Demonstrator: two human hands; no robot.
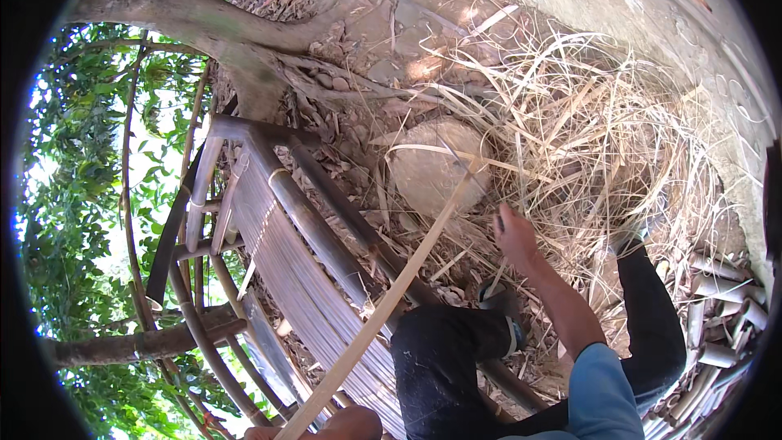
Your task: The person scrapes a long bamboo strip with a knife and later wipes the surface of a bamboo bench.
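A long pale split-bamboo strip (383, 305) slants from the lower edge to a round wooden chopping block (432, 171). My left hand (346, 424), partly cut off by the lower edge, is closed around its near end. My right hand (515, 238) is closed in a fist just right of the block. From the fist shows a bit of dark handle, in line with the thin grey blade of a knife (453, 151) that crosses the strip's far end. Part of the knife is hard to make out against the block.
A heap of pale bamboo shavings (595, 122) spreads right of the block. At left stands a slatted bamboo bench (301, 253). Cut bamboo pieces (721, 318) are piled at the lower right. A tree trunk (187, 20) and a concrete edge (652, 8) border the ground.
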